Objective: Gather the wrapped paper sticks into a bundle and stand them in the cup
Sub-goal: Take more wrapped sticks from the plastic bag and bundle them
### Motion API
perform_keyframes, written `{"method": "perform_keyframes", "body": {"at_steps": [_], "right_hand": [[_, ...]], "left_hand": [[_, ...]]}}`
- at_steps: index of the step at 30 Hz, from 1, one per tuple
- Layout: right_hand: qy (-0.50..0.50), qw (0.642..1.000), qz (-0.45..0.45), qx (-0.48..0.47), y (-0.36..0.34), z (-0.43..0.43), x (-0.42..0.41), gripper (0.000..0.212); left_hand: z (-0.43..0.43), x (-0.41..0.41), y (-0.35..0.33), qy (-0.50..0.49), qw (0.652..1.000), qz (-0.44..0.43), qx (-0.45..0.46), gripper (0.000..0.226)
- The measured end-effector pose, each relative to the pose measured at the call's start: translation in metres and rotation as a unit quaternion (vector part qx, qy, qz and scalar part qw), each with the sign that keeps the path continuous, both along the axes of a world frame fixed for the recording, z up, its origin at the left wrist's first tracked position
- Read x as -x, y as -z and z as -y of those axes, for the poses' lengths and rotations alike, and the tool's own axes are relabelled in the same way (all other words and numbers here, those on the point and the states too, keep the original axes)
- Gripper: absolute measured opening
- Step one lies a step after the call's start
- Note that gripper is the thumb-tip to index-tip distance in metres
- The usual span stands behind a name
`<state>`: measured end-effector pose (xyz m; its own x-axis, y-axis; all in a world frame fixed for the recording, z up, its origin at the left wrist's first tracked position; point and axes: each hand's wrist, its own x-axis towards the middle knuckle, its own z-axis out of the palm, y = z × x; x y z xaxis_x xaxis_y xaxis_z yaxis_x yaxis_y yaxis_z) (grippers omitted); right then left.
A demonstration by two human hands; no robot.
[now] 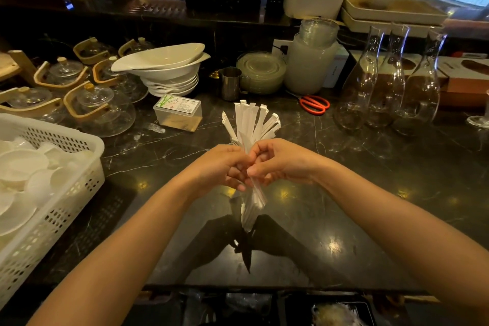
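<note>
While both hands meet above the dark marble counter (370, 193), they clasp one bunch of wrapped paper sticks (254, 124) between them. The left hand (219, 167) has its fingers curled tight round the middle of the bunch, and the right hand (280, 161) presses in from the other side, thumb and fingers pinched on the same sticks, so the two hands touch. Beyond the knuckles the white wrappers fan out unevenly, some leaning left, some right; on the near side of the hands the lower ends taper together and hang clear of the counter, with their reflection below.

Straight past the fanned tips stands a small metal cup (230, 83), upright and apart from the sticks. Left of the cup and beyond the left hand sits a stack of white bowls (169, 71), and nearer the left hand a clear plastic box (177, 114) with a green-printed label. Farther left are glass teapots (105, 108) with wooden handles, and to the outside of the left forearm a white perforated basket (66, 193) holding white dishes. Beyond the right hand lie red-handled scissors (315, 104); farther right stand three glass carafes (389, 82). Behind the cup to the right is a stack of clear plates (260, 71)
</note>
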<state>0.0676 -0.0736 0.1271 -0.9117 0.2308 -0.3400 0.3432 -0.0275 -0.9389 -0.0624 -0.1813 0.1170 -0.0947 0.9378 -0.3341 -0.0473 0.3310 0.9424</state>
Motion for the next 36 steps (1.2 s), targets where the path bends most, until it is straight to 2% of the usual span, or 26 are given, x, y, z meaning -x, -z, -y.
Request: {"method": "perform_keyframes", "body": {"at_steps": [4,9,14,27,33,36], "right_hand": [[0.005,1.0,0.008,-0.016,0.0,-0.002,0.002,0.02],[0.013,0.999,0.019,-0.042,-0.002,-0.001,0.006,0.018],[0.015,0.996,0.028,-0.083,-0.002,0.001,0.01,0.014],[0.026,0.994,0.049,-0.093,0.001,0.006,0.017,0.032],[0.005,0.991,0.063,-0.115,-0.004,0.006,0.017,0.021],[-0.009,0.993,0.072,-0.097,-0.006,0.003,0.016,0.012]], "left_hand": [[0.001,0.007,-0.006,0.008,0.999,-0.024,0.024,0.023],[0.001,0.011,-0.009,0.012,0.994,-0.1,0.049,0.024],[-0.001,0.011,-0.008,-0.018,0.989,-0.143,0.037,0.022],[-0.002,0.013,0.002,-0.036,0.996,-0.077,0.018,0.022],[-0.002,0.013,0.006,-0.028,0.998,-0.056,-0.002,0.022],[-0.003,0.013,0.006,-0.032,0.998,-0.042,-0.017,0.02]]}}
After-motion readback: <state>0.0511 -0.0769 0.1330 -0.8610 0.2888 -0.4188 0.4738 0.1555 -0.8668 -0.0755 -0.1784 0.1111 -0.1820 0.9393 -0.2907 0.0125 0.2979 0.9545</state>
